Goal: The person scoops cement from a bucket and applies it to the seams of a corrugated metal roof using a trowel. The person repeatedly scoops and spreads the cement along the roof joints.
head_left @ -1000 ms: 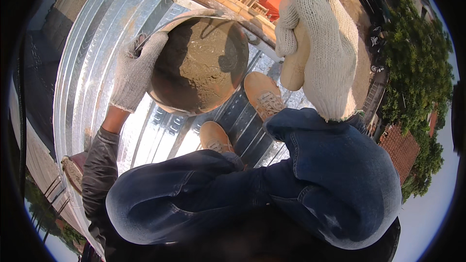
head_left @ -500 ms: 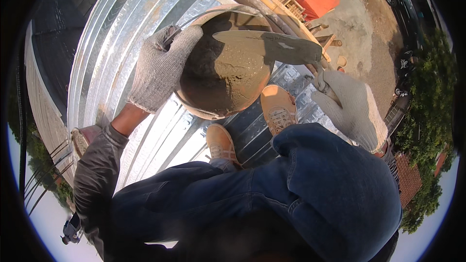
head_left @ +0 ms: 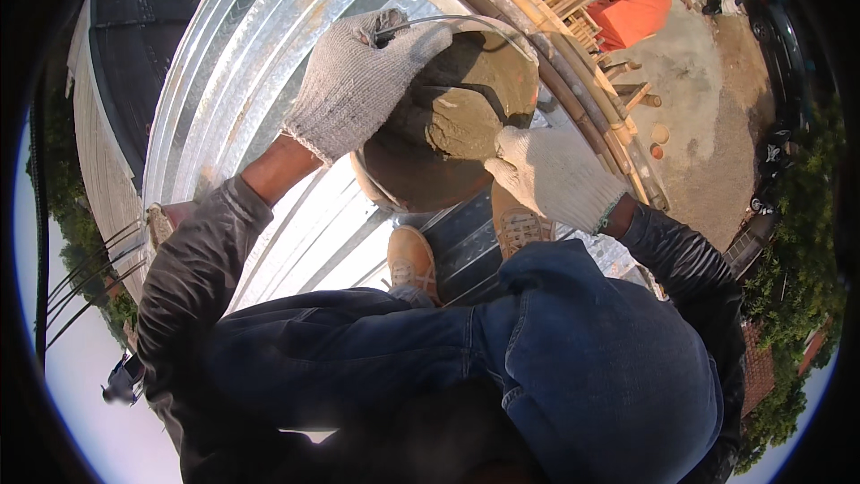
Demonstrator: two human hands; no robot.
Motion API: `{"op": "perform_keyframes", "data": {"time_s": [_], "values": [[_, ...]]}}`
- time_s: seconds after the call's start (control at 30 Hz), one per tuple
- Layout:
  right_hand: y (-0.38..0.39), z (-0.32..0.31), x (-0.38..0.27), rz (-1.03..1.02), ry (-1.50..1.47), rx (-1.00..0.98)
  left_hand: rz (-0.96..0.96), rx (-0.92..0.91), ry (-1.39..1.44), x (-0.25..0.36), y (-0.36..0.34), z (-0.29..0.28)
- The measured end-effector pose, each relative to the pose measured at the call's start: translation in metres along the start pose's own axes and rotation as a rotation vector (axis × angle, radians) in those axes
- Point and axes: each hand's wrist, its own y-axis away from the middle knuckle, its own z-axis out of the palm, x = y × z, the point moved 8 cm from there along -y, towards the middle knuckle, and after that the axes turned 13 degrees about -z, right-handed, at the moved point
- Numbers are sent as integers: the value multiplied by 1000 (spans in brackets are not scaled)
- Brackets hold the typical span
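Observation:
My gloved left hand [head_left: 354, 81] grips the wire handle [head_left: 461, 19] at the upper left rim of a round bucket [head_left: 385, 181] of wet grey mortar [head_left: 484, 63]. My gloved right hand [head_left: 537, 170] is closed round a trowel at the bucket's right side; its blade [head_left: 452, 116] is down in the bucket, heaped or smeared with mortar, and its grip is hidden under my fingers. The bucket is tilted above my tan shoes [head_left: 408, 255], one of them partly behind my right hand.
I crouch on corrugated metal sheeting [head_left: 224, 72] edged by bamboo poles [head_left: 609, 116]. Below to the right lie an orange tarp [head_left: 627, 13], lumber [head_left: 627, 90], bare ground [head_left: 690, 125], parked vehicles [head_left: 775, 54] and trees [head_left: 788, 287]. A darker roof [head_left: 116, 54] and wires [head_left: 90, 278] are at left.
The trowel, raised flat over the bucket half a second ago, is now down in the mortar. My right hand has moved up and left to the bucket; my left hand appears higher and further right.

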Motion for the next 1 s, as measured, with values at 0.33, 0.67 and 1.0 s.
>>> {"op": "perform_keyframes", "data": {"time_s": [0.33, 0.67, 1.0], "values": [[18, -25, -32, -65, -20, -44, -1, 8, 199, -12, -19, -14], [-18, -27, -17, -265, 607, -54, 55, 20, 189, -11, -19, -12], [-8, -39, -38, -74, 441, -575, -37, -35, 300, -22, -22, -6]]}}
